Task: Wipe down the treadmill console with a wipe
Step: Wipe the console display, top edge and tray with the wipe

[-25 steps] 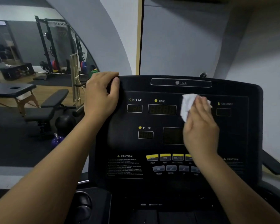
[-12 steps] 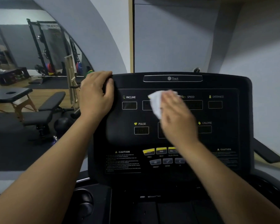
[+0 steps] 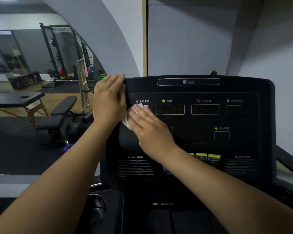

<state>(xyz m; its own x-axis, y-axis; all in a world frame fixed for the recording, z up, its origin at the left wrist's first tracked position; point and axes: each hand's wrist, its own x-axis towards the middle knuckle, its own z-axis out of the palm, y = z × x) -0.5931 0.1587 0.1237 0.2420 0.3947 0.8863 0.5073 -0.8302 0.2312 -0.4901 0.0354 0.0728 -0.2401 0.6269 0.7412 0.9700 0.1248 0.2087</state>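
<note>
Your right hand (image 3: 150, 130) has swept the wipe (image 3: 136, 109) leftward along the top row of the console (image 3: 243, 125): a second ago it was over by the SPEED window (image 3: 205, 109), half a second ago over the TIME window (image 3: 170, 109), and now it sits at the INCLINE label (image 3: 144, 101), just beside your left hand (image 3: 108, 100). The right hand lies flat, fingers straight, pressing the wipe against the panel; white paper shows past the fingertips and at the edge of the hand. The left hand has not moved: its fingers are curled over the console's upper left corner, gripping it to steady the unit. So one pass along the upper row looks to have reached its left end, and both windows you crossed are uncovered again. What seems left is the middle band, the yellow buttons (image 3: 208, 157) and the CAUTION text (image 3: 136, 166) lower down, and the corner under your left hand, which you would have to release to reach
</note>
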